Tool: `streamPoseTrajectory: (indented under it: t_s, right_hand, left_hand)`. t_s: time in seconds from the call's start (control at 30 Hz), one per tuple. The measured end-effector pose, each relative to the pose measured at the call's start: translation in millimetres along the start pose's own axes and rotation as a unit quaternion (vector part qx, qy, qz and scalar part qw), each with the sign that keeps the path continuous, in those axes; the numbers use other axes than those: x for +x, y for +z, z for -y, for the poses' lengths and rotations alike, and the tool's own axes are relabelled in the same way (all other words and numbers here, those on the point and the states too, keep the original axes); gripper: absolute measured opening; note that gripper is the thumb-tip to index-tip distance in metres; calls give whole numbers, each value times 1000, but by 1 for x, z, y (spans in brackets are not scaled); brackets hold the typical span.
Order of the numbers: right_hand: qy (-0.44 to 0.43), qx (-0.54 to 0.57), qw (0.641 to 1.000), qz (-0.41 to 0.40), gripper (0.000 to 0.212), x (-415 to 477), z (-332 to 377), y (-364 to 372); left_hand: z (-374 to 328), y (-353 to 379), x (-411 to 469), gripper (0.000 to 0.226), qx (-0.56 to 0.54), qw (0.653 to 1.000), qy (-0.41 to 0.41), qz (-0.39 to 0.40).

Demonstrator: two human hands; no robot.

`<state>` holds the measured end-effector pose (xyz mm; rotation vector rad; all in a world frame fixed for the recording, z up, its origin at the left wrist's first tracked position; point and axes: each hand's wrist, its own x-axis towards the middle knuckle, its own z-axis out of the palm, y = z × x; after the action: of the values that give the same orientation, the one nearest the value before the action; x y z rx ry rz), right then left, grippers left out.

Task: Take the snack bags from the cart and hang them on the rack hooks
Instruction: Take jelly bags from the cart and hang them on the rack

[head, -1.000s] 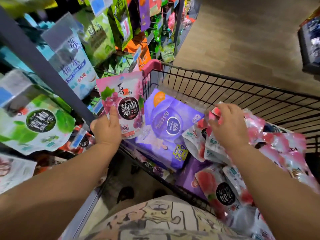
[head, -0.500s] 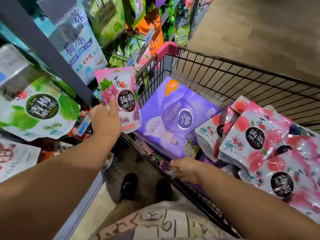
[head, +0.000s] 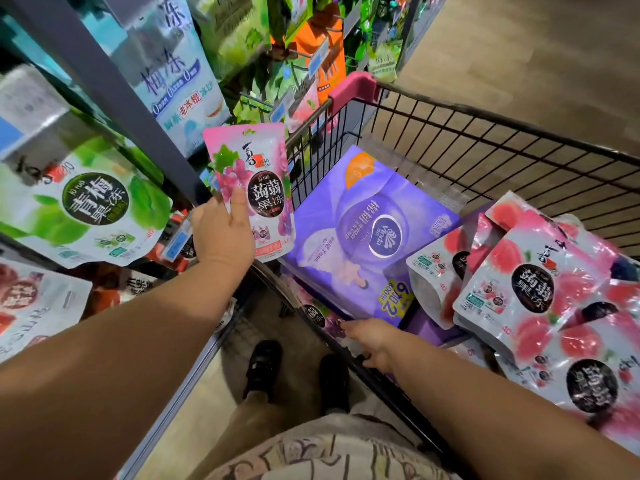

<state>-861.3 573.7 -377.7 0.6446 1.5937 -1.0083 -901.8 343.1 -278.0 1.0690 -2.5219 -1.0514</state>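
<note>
Left hand (head: pixel 221 233) grips pink bag (head: pixel 256 181) standing above it; hold of right hand (head: pixel 374 341) unclear.

A big purple Vinda pack (head: pixel 363 230) lies flat, its print upside down to the camera, an orange patch at its far corner. Brown wood-look floor (head: pixel 519 64) spreads beyond, at the upper right. Below, two black shoes (head: pixel 263 365) stand on paler floor, under tan trousers (head: pixel 259 412) and a patterned shirt hem (head: pixel 329 455)

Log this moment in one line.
left hand: holds grape jelly bag by rack; right hand: in cart, grip unclear; peach bags: in cart
</note>
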Motion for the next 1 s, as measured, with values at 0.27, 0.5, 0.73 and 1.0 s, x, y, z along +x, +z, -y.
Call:
streamPoseTrajectory:
  t_s: [0.27,0.5,0.73,1.0]
  right_hand:
    - [-58,-179,982,-18,40,12,-1,-1]
    - [-51,-365,929,-44,35,15,-3,5]
    - [-97,-247,961,-77,27,10,-3,4]
    - [-149,-186,965,-112,16,4,-7,1]
  left_hand:
    - [0,0,0,43,-3,1000,-18,8]
    - [0,1,1,43,-3,1000,-22,13]
    - [5,3,4,49,8,1000,0,7]
    - [5,2,4,51,11,1000,8,3]
